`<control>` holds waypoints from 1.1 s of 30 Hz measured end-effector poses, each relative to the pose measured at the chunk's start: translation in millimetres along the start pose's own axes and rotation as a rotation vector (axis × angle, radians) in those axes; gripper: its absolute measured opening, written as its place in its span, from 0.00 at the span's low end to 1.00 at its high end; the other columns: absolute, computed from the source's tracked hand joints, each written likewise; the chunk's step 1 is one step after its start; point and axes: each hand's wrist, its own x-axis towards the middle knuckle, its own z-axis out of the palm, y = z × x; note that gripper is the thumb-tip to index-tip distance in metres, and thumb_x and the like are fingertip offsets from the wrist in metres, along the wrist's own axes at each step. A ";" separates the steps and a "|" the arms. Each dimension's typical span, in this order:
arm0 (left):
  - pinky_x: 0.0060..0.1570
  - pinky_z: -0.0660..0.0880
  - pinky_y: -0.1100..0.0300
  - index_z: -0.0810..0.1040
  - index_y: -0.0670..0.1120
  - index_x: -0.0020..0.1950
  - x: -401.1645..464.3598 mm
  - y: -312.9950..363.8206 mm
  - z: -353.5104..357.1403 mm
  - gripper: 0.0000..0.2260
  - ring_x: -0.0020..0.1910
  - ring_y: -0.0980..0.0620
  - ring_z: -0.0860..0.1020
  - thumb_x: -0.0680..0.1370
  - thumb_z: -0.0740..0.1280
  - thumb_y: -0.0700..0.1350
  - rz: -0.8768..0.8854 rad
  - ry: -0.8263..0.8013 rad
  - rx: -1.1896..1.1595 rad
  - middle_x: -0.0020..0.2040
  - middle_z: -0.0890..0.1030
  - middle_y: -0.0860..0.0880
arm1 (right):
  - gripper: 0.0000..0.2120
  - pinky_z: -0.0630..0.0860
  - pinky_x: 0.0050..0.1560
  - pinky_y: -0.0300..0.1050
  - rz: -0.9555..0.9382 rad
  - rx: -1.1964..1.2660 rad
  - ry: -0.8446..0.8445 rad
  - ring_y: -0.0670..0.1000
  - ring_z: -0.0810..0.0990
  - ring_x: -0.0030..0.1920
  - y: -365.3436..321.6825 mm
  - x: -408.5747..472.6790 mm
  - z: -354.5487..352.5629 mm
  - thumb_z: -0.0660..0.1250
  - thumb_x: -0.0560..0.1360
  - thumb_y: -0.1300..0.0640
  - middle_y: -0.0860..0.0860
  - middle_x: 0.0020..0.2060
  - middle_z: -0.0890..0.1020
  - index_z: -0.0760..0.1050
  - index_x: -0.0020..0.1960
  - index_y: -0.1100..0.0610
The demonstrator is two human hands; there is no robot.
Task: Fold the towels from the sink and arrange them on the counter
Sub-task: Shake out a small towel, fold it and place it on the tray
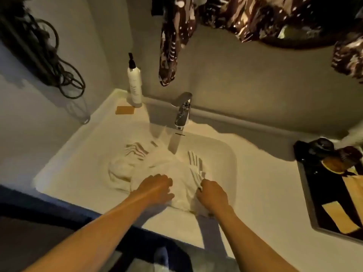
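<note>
White towels with grey stripes lie crumpled in the white sink basin. My left hand rests knuckles-up on the near part of the pile, fingers curled into the cloth. Just to its right, my right hand pinches a fold of the same towel near its striped end. The cloth covers most of the basin floor. Pale counter runs around the sink on both sides.
A chrome faucet stands behind the basin. A white pump bottle and an orange soap bar sit at the back left. A dark tray with items occupies the right counter. Patterned fabric hangs above.
</note>
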 end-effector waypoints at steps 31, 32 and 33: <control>0.43 0.73 0.49 0.72 0.53 0.49 -23.9 241.4 -244.0 0.16 0.40 0.53 0.75 0.80 0.56 0.63 0.595 0.374 -0.083 0.37 0.76 0.55 | 0.08 0.73 0.41 0.51 -0.264 -0.121 0.317 0.57 0.77 0.45 177.8 -107.5 -303.9 0.64 0.74 0.47 0.53 0.45 0.78 0.70 0.49 0.50; 0.45 0.73 0.49 0.73 0.52 0.49 -26.0 256.9 -243.5 0.15 0.41 0.52 0.75 0.82 0.55 0.61 0.599 0.353 -0.080 0.39 0.77 0.54 | 0.09 0.75 0.46 0.54 -0.304 -0.071 0.232 0.56 0.77 0.48 194.2 -111.9 -313.1 0.65 0.76 0.48 0.53 0.48 0.78 0.71 0.52 0.50; 0.47 0.73 0.48 0.73 0.50 0.49 -25.4 263.9 -242.1 0.13 0.42 0.50 0.75 0.83 0.56 0.58 0.606 0.351 -0.064 0.40 0.78 0.53 | 0.10 0.76 0.51 0.55 -0.335 -0.002 0.146 0.56 0.78 0.50 204.1 -111.0 -317.0 0.67 0.76 0.50 0.54 0.50 0.78 0.72 0.56 0.50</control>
